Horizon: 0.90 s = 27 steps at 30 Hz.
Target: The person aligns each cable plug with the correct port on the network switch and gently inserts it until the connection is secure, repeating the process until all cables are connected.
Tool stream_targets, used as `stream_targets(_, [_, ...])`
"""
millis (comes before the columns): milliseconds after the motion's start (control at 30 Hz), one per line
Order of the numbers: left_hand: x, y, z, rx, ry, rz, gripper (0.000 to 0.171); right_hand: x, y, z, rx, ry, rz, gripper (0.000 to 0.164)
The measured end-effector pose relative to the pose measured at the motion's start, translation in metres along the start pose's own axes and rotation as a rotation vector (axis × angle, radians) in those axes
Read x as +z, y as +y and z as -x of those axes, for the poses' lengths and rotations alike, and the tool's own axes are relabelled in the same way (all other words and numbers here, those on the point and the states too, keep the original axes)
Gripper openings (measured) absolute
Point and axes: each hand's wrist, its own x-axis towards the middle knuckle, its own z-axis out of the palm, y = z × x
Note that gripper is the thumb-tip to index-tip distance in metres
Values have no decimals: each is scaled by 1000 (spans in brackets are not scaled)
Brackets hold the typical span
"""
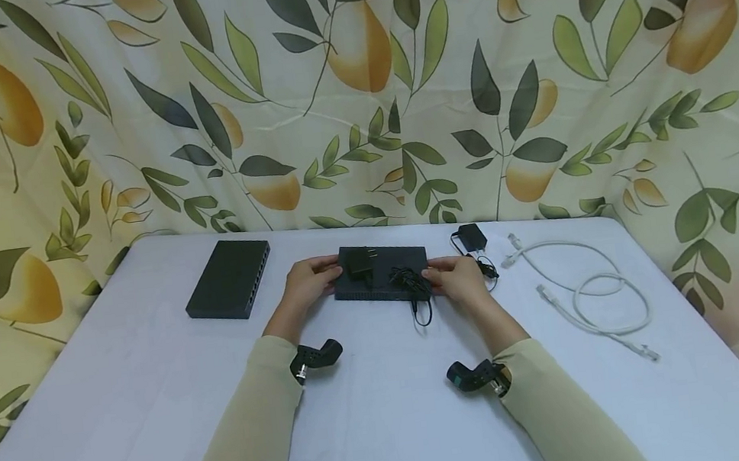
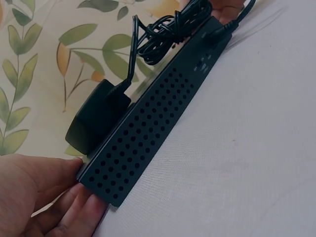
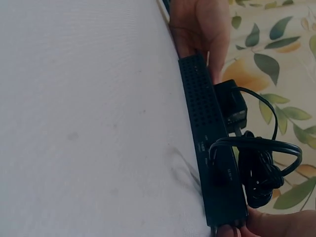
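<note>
A black network switch (image 1: 384,257) is held level between both hands near the back of the table. My left hand (image 1: 307,286) pinches its left end, thumb on top and fingers beneath, as the left wrist view shows. The right hand (image 1: 460,281) grips the opposite end in the same way. On top of the switch lie a black power adapter (image 2: 98,118) and its bundled cord (image 3: 259,173). The cord's plug (image 2: 217,34) sits in the side that faces me, beside rows of round vent holes. The fingertips under the switch are partly hidden.
A second black box (image 1: 228,278) with ports along its right side lies at the back left. Behind the right hand is another power adapter (image 1: 472,237) with a black cord. White network cables (image 1: 649,354) lie coiled at the right. A patterned curtain (image 1: 357,132) hangs behind the table.
</note>
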Motion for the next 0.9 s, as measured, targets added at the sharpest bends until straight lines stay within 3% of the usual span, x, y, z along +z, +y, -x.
stream_targets(200, [2, -1, 2, 19, 19, -25, 35, 2, 0, 2, 41, 27, -23, 37])
stream_targets(600, [7, -5, 8, 29, 70, -47, 31, 3, 4, 0, 28, 37, -28, 36])
stream_targets(900, [12, -9, 30, 54, 151, -64, 28, 2, 5, 0, 34, 37, -46, 36])
